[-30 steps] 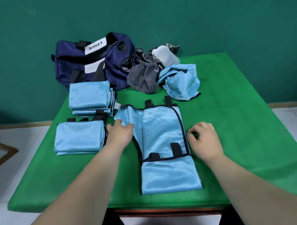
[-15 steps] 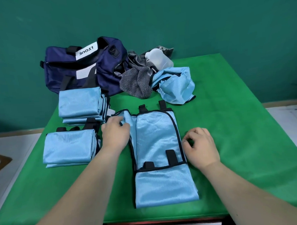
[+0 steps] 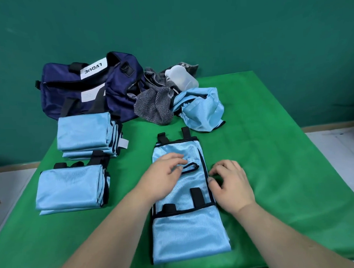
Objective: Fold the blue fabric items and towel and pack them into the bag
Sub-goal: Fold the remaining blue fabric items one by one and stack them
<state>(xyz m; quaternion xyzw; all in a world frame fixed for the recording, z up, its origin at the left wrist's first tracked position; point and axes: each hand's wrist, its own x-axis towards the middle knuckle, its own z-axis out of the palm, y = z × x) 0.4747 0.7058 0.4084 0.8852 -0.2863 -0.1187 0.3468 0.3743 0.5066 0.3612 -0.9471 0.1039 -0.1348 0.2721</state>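
A light blue fabric item (image 3: 187,231) with black trim and straps lies lengthwise on the green table, folded into a narrow strip. My left hand (image 3: 163,178) rests on its folded-over left flap, fingers lying over a small black loop. My right hand (image 3: 230,182) touches the item's right edge with loosely curled fingers. Two folded blue stacks lie at the left, one (image 3: 83,133) farther and one (image 3: 69,189) nearer. A crumpled blue item (image 3: 201,111) and a grey striped towel (image 3: 153,108) sit at the back beside the navy bag (image 3: 76,91).
A white plastic bottle (image 3: 180,77) lies on the towel behind the crumpled item. The green table (image 3: 273,150) has bare cloth to the right of my hands. The table's front edge runs just under the strip's near end. A teal wall stands behind.
My left hand has carried the item's left flap over onto the middle and now rests on it. My right hand stayed at the right edge. The view shifted slightly.
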